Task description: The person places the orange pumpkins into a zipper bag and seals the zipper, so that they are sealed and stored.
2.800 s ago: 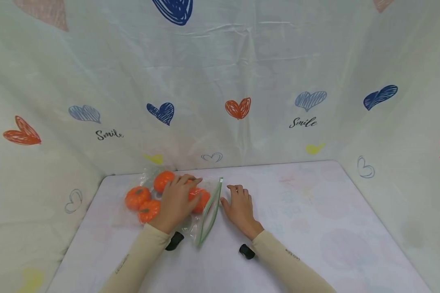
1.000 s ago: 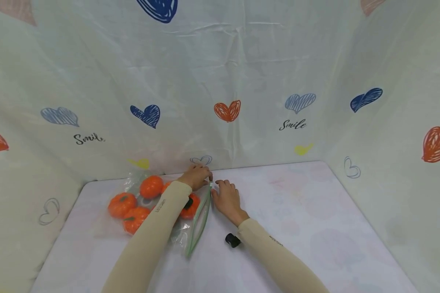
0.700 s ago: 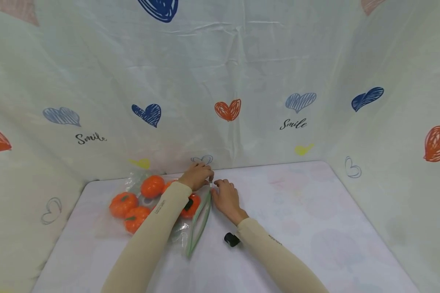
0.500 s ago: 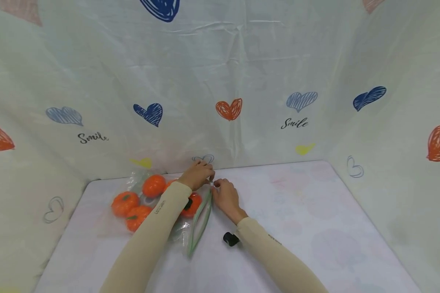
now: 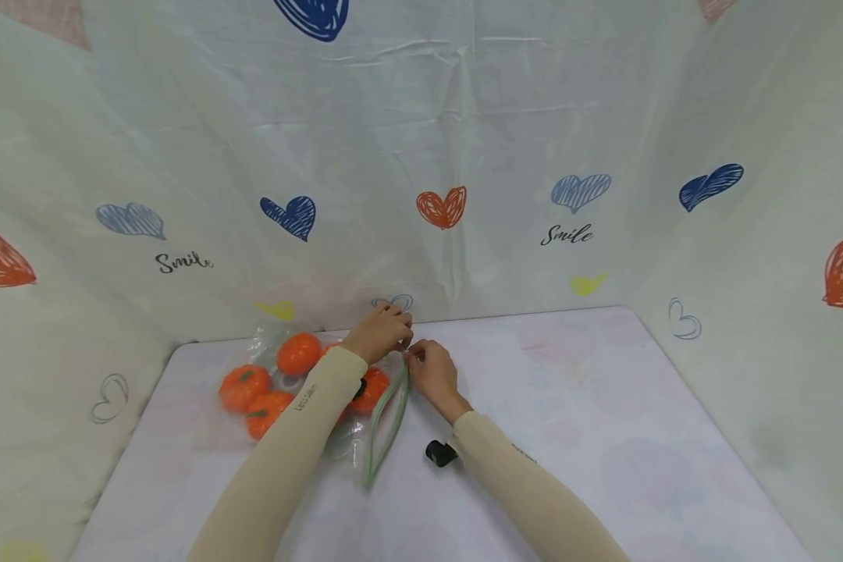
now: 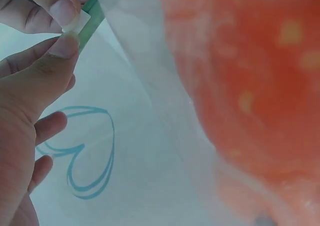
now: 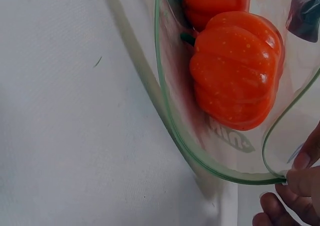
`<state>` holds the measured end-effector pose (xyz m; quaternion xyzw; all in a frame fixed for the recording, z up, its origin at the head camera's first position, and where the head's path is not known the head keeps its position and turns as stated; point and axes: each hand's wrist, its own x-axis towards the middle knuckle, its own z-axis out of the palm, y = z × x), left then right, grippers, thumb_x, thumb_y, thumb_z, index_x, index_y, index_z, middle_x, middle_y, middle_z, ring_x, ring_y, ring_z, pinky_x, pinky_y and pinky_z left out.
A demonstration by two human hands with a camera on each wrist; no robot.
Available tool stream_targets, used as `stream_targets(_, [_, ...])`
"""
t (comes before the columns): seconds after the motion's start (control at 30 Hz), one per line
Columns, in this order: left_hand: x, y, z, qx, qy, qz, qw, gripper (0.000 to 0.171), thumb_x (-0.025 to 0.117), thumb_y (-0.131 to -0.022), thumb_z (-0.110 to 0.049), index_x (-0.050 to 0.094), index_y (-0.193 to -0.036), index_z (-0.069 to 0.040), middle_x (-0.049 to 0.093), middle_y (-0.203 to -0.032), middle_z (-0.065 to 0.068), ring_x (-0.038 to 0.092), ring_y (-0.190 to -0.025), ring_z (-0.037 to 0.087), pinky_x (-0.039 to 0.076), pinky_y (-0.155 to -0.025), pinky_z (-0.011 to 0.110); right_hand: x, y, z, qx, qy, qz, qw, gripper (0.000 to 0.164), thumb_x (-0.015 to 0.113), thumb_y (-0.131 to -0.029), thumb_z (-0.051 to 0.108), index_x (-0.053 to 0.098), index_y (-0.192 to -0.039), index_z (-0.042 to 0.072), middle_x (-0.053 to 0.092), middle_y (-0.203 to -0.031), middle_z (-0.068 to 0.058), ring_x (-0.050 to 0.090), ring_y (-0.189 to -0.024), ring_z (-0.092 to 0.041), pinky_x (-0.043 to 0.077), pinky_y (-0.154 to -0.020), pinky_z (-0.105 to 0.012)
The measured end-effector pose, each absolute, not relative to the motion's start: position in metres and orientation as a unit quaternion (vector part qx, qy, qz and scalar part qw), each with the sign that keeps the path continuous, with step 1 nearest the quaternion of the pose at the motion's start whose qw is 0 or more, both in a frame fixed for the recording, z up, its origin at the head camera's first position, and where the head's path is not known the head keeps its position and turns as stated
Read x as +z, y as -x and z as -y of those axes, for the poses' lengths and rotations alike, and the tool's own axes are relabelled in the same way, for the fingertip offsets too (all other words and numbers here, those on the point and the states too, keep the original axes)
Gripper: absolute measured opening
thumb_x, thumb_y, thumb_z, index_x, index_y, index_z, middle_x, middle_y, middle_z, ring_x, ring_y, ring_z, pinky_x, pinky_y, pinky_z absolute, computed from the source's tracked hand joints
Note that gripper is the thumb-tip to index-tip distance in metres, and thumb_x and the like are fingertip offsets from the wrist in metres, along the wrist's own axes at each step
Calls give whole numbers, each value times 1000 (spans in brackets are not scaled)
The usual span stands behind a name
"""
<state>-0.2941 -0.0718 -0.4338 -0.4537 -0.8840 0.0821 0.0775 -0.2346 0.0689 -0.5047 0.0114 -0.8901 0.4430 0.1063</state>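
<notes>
A clear zip bag (image 5: 357,457) with a green zip strip (image 5: 397,414) lies at the left of the table. Several small orange pumpkins (image 5: 244,388) are inside it; one pumpkin (image 7: 237,70) shows large in the right wrist view. My left hand (image 5: 379,332) reaches across the bag and pinches the far end of the strip. Right beside it, my right hand (image 5: 434,375) pinches the same end. Up close in the left wrist view, thumbs meet at a white slider (image 6: 80,23) on the green strip. The strip's two sides bow apart nearer me. My left forearm hides part of the bag.
The white table (image 5: 569,437) reaches to a hanging cloth (image 5: 506,257) printed with hearts, just behind my hands. A black wrist-worn device (image 5: 440,453) sits under my right wrist, and another (image 5: 361,388) shows by my left sleeve.
My left hand has moved from over the pumpkins to the strip's far end. My right hand's fingers have closed in onto that end beside it. The view has shifted slightly.
</notes>
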Motion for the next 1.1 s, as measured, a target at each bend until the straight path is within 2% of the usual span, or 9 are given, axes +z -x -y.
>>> stream_targets(0.2, [-434,295,72,86,463,877,99,5,86,-83,-21,82,-87,-21,69,-101,-4,60,-106,21,46,-104,43,-504,234,-69,435,-23,893,116,11,71,-98,11,76,-98,1,73,-93,-12,66,-87,-26,55,-76,-41])
stream_targets(0.43, [-432,295,71,83,466,875,102,4,86,-83,-20,84,-86,-21,69,-100,-5,60,-105,19,45,-104,42,-503,231,-69,439,-32,890,116,12,71,-99,10,75,-99,-2,73,-98,-16,69,-94,-32,58,-83,-48])
stream_targets(0.7, [-432,294,70,89,464,874,112,6,85,-85,-18,82,-83,-23,67,-98,-6,58,-102,19,44,-102,41,-503,230,-71,439,-29,892,107,13,70,-100,10,75,-100,-2,73,-98,-16,69,-95,-31,58,-84,-48])
stream_targets(0.87, [-433,293,69,98,466,870,130,7,84,-86,-20,81,-84,-26,65,-97,-6,57,-98,19,45,-101,41,-503,228,-71,437,-15,895,90,14,69,-100,11,75,-101,-1,72,-97,-14,67,-90,-27,57,-79,-44])
stream_targets(1.1, [-431,296,73,109,440,878,153,6,80,-90,-19,83,-90,-24,66,-101,-3,60,-100,21,47,-103,44,-504,221,-70,470,2,882,38,13,67,-100,11,74,-96,1,68,-89,-9,57,-75,-17,48,-65,-31])
